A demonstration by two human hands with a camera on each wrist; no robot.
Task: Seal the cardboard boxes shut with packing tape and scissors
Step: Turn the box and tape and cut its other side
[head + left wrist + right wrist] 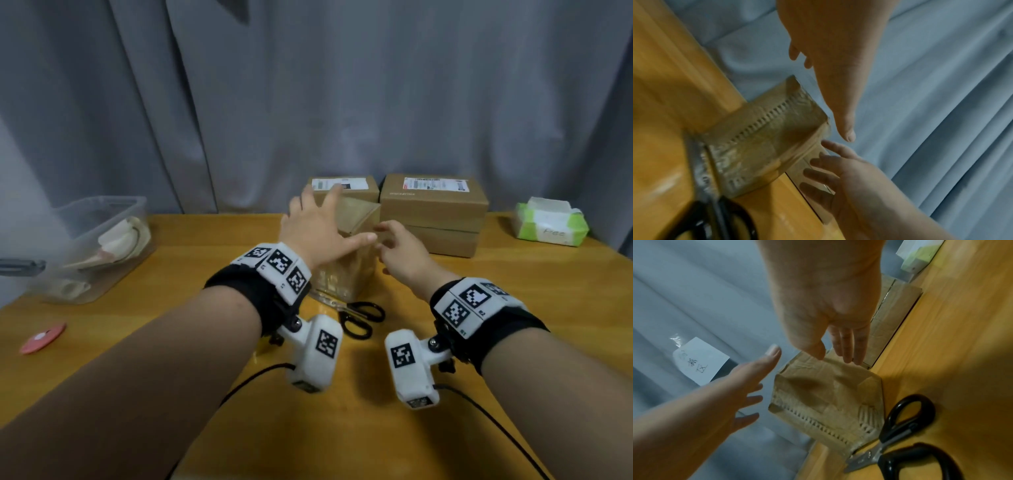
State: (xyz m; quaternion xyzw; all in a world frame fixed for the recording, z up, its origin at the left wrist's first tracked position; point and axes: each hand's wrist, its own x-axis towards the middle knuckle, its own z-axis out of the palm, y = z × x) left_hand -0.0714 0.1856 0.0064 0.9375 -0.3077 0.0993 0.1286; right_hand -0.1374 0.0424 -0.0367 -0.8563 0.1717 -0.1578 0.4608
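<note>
A small cardboard box [346, 274] with shiny tape on its near side stands mid-table, one top flap [359, 212] raised. My left hand [322, 219] hovers over its top with fingers spread and thumb pointing right. My right hand [394, 240] is at the box's right upper edge, fingers loosely extended and holding nothing. Black-handled scissors [359, 315] lie just in front of the box. The left wrist view shows the box [766, 142] below both hands. The right wrist view has my right fingertips [846, 344] close to the box [828, 397]; whether they touch it is unclear.
More labelled cardboard boxes [435, 212] are stacked behind and to the right, another [342, 188] directly behind. A clear plastic bin [92, 246] sits at the left, a tissue pack [548, 222] at the far right, a pink disc [42, 337] near the left edge. A grey curtain hangs behind.
</note>
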